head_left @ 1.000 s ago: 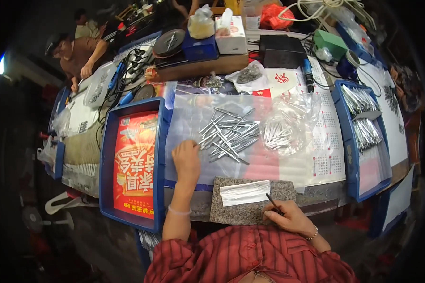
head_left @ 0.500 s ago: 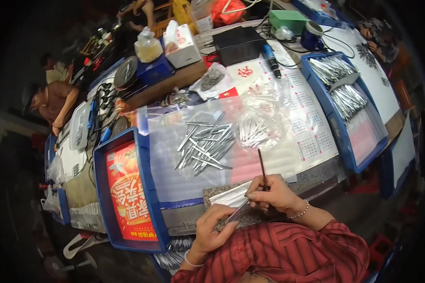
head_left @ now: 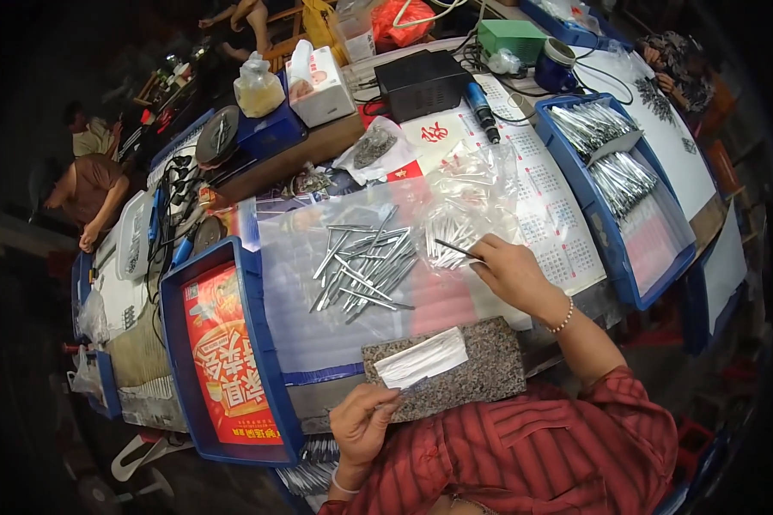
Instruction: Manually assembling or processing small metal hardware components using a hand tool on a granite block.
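Blue tray (head_left: 276,369) at left. By the tabletop's (head_left: 318,400) front edge, the left hand (head_left: 365,425) pinches a thin rod (head_left: 412,387) beside the stone slab (head_left: 489,365). Farther back, pale sticks (head_left: 453,228) lie in a clear bag (head_left: 492,215); a dark stick (head_left: 458,250), held in the right hand (head_left: 515,273), could snag the plastic and spill them.
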Demonstrator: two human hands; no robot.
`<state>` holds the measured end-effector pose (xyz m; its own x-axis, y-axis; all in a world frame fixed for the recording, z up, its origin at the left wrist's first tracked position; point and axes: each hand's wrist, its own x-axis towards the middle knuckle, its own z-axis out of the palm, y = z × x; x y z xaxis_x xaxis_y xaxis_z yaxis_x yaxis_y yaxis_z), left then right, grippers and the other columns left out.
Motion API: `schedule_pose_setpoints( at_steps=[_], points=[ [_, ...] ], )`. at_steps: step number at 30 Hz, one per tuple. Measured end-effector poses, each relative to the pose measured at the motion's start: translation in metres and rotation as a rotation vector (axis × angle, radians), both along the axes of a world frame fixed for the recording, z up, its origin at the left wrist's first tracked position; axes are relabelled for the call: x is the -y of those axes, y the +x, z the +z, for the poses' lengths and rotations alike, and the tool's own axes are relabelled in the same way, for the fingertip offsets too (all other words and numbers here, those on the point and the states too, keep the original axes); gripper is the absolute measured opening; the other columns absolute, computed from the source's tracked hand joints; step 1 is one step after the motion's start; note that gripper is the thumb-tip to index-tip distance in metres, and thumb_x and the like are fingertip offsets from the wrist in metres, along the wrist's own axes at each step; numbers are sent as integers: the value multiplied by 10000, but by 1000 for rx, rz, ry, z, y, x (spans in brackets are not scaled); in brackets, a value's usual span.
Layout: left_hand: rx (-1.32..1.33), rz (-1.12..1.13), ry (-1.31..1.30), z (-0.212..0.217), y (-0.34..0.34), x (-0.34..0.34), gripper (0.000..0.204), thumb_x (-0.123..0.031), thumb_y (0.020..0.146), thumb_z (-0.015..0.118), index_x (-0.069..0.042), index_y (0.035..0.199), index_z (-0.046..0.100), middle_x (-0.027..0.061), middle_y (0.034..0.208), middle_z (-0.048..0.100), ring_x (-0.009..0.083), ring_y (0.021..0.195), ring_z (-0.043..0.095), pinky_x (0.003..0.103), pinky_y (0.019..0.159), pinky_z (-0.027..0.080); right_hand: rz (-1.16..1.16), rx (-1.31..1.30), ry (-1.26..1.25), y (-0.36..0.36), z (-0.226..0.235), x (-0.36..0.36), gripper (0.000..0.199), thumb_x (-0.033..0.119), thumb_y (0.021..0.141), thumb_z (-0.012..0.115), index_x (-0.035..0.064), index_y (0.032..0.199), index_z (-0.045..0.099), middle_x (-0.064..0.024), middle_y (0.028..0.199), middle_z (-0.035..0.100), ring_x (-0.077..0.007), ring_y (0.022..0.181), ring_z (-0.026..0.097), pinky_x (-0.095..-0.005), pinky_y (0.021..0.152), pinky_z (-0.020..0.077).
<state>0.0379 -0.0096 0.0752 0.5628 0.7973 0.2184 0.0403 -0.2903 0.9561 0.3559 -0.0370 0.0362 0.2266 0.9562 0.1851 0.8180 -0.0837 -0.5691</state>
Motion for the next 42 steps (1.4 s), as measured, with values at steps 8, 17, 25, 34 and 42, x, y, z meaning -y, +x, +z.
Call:
schedule_pose_setpoints(
  at_steps=[8, 17, 25, 34, 42],
  points=[
    [-83, 114, -91, -4, -17, 7, 127, 18, 839, 696, 31, 965, 703, 124, 836, 681, 147, 696, 616, 242, 603, 466, 123, 307, -187, 2, -18, -32, 139, -29, 773, 580, 9, 904, 550, -161, 960, 570, -374, 752, 636, -456, 641, 529],
    [-45, 197, -70, 0, -5, 0, 129, 16, 851, 689, 25, 978, 706, 88, 869, 640, 142, 710, 588, 241, 636, 462, 68, 317, -181, 8, 11, -21, 95, -1, 818, 566, 25, 909, 571, -155, 850, 618, -373, 717, 636, -445, 629, 520],
    [-145, 69, 131, 10, 48, -13, 213, 39, 827, 689, -4, 1035, 707, 120, 874, 652, 197, 737, 627, 283, 654, 489, 351, -285, 29, -51, 68, 27, 136, 81, 827, 689, 62, 937, 613, -103, 833, 608, -323, 701, 629, -400, 591, 506],
    [-189, -79, 9, 9, 52, -9, 144, 3, 855, 667, -7, 998, 686, 109, 854, 621, 207, 735, 619, 300, 647, 483, 337, -633, 63, -62, 70, 38, 181, 18, 830, 693, 21, 1008, 665, -52, 845, 643, -139, 620, 573, -280, 567, 449],
    [142, -261, -610, -10, 41, -3, 116, -103, 979, 581, 3, 1016, 611, 27, 947, 570, 75, 762, 560, 208, 676, 465, 350, -1221, -13, -89, 36, 32, 187, 40, 897, 688, 3, 1071, 631, -4, 911, 586, -48, 780, 522, -203, 690, 424]
  ],
)
